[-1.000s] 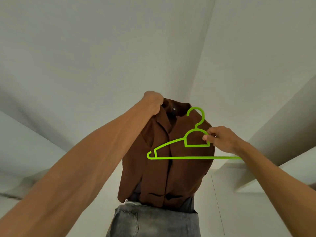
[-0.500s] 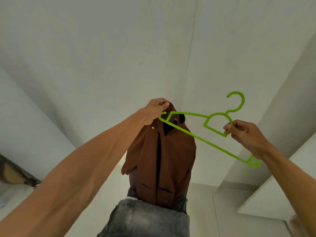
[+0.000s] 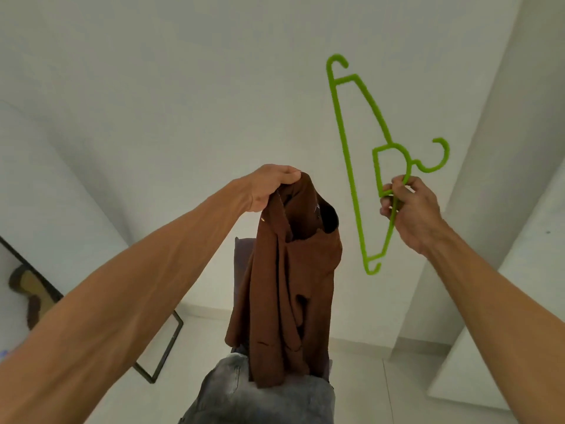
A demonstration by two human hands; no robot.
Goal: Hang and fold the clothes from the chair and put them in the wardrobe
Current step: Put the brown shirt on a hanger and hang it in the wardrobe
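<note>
A brown shirt (image 3: 293,289) hangs straight down from my left hand (image 3: 269,186), which grips it at the collar. To its right, clear of the cloth, my right hand (image 3: 408,209) holds a bright green plastic hanger (image 3: 351,166) near its neck. The hanger stands almost on end, one arm tip up at the top and the other down by the shirt's shoulder, its hook pointing right. Grey jeans (image 3: 260,396) lie below the shirt on a dark chair back (image 3: 243,249), mostly hidden behind the shirt.
White walls fill the view, with a white corner block (image 3: 501,301) at the right. A black-framed picture (image 3: 36,289) leans against the wall at the lower left. The pale floor (image 3: 360,371) shows behind the chair.
The hanger's arm tip has come out of the shirt collar, and my right hand has turned the hanger from slanted to nearly upright, off to the right. The shirt now hangs narrower.
</note>
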